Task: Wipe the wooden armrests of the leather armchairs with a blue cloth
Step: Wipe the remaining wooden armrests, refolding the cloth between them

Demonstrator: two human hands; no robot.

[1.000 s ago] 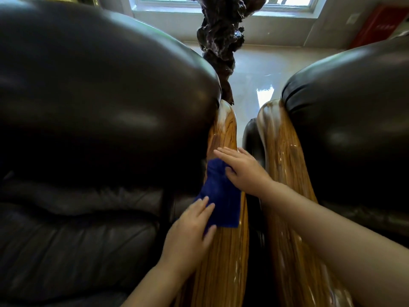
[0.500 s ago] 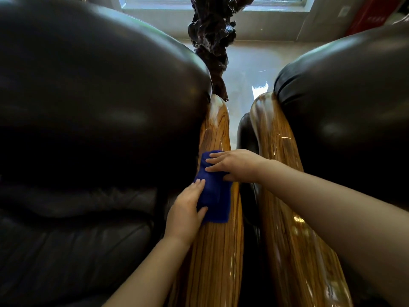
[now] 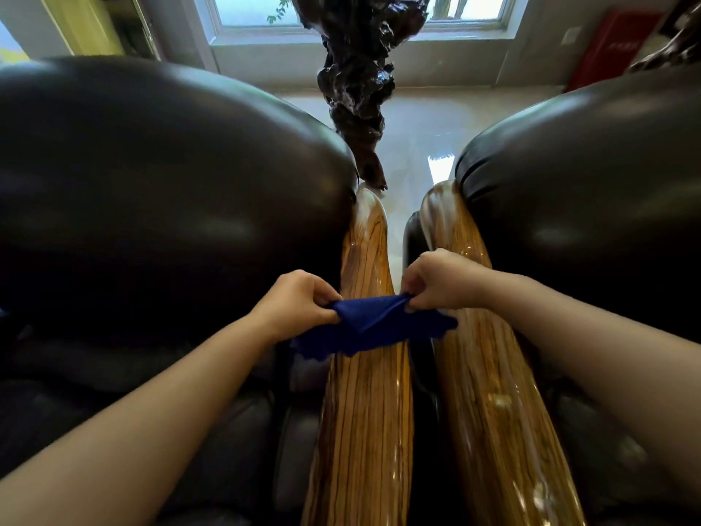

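Note:
Two glossy striped wooden armrests run side by side away from me: the left armrest (image 3: 364, 411) belongs to the left dark leather armchair (image 3: 159, 206), the right armrest (image 3: 489, 392) to the right armchair (image 3: 584, 191). A blue cloth (image 3: 364, 328) hangs stretched above both armrests, its lower edge drooping over the gap. My left hand (image 3: 296, 305) pinches its left end and my right hand (image 3: 440, 282) pinches its right end. Both hands are raised off the wood.
A dark gnarled root sculpture (image 3: 356, 81) stands on the shiny pale floor (image 3: 421, 138) beyond the armrests. A window (image 3: 258, 9) fills the back wall, with a red cabinet (image 3: 607, 47) at the far right. A narrow gap separates the two armrests.
The cloth lay flat on the left armrest under both hands; now both hands have lifted it and pulled it out sideways between them. The camera has tilted up and back.

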